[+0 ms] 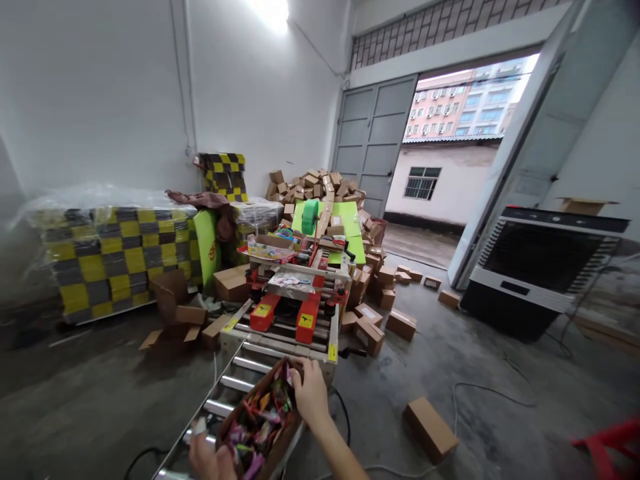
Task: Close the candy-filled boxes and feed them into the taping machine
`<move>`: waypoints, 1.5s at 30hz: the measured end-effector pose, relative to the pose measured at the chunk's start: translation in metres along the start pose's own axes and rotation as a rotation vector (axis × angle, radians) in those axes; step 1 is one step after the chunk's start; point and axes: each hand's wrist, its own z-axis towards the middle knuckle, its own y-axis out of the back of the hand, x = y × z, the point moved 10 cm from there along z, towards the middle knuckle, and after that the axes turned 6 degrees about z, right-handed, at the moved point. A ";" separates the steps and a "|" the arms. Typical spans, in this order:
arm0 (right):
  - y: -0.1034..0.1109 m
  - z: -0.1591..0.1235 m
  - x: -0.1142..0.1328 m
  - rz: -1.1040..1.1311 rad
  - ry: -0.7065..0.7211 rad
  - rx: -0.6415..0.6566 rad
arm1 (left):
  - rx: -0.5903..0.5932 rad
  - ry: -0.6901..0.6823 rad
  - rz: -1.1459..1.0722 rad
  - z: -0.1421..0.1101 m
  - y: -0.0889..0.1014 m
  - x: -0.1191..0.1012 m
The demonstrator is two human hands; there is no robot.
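An open cardboard box [285,445] full of small, brightly coloured wrapped packets [263,420] stands at an angle on the roller conveyor [219,408]. My right hand [311,393] grips its far right corner, the thumb inside and the fingers over the edge. At the near left side of the box is my left hand [213,460], smeared by motion and cut off by the lower frame edge. Something small and whitish shows at its fingertips; I cannot make out what. Ahead of the box sits a carton sealing machine [285,313] with red parts and a green tape roll [310,217].
Behind and right of the machine lies a heap of closed cartons [325,183]. One carton [431,430] rests on the floor at right, near a cable [493,387]. An air cooler [530,267] stands by the doorway. Wrapped yellow-and-grey stacks [120,253] line the left wall.
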 end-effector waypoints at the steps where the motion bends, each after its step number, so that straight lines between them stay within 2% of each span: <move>1: -0.002 -0.002 0.003 -0.020 0.027 -0.002 | -0.011 -0.105 0.041 0.006 0.005 -0.017; 3: -0.007 -0.003 0.012 -0.085 0.083 0.049 | 0.026 -0.426 0.143 0.013 0.005 -0.065; 5: -0.018 -0.004 0.024 -0.162 0.172 0.196 | 0.126 -0.734 0.220 0.009 -0.009 -0.106; 6: -0.024 -0.005 0.031 -0.201 0.225 0.292 | 0.166 -0.824 0.237 0.007 -0.016 -0.118; 8: -0.033 -0.009 0.040 -0.269 0.321 0.462 | 0.215 -0.872 0.229 0.007 -0.025 -0.127; 11: -0.036 -0.007 0.043 -0.330 0.350 0.549 | 0.325 -0.805 0.135 0.008 -0.032 -0.118; 14: -0.044 0.003 0.037 -0.379 0.256 0.508 | 0.553 -0.738 -0.003 0.004 -0.041 -0.099; 16: -0.055 0.009 0.033 -0.396 0.196 0.468 | 0.645 -0.721 -0.061 0.004 -0.046 -0.090; 20: -0.076 0.019 0.028 -0.392 0.132 0.410 | 0.645 -0.729 -0.079 0.008 -0.062 -0.081; 24: -0.070 0.023 0.024 -0.363 0.107 0.331 | 0.667 -0.631 -0.031 0.008 -0.087 -0.073; 26: -0.055 0.017 0.016 -0.331 0.077 0.214 | 0.705 -0.571 -0.004 0.006 -0.095 -0.071; 29: -0.032 -0.007 -0.009 -0.201 -0.055 -0.075 | 0.795 -0.486 -0.002 0.003 -0.098 -0.073; 31: -0.034 -0.027 -0.025 -0.116 -0.122 -0.156 | 0.846 -0.384 -0.037 0.006 -0.095 -0.072; 33: -0.051 -0.036 -0.030 -0.096 -0.149 -0.092 | 0.846 -0.203 -0.122 0.015 -0.089 -0.063; 35: -0.067 -0.034 -0.023 -0.108 -0.164 0.020 | 0.809 -0.028 -0.216 0.021 -0.082 -0.050; 36: -0.074 -0.030 -0.016 -0.114 -0.166 0.083 | 0.801 0.014 -0.238 0.022 -0.081 -0.045; 37: -0.081 -0.025 -0.007 -0.120 -0.165 0.150 | 0.799 0.018 -0.233 0.021 -0.080 -0.041; 41: -0.105 -0.005 0.030 -0.154 -0.111 0.369 | 0.767 -0.124 -0.071 0.017 -0.079 -0.035; 45: -0.119 0.001 0.047 -0.247 -0.027 0.398 | 0.729 -0.137 -0.017 0.020 -0.076 -0.031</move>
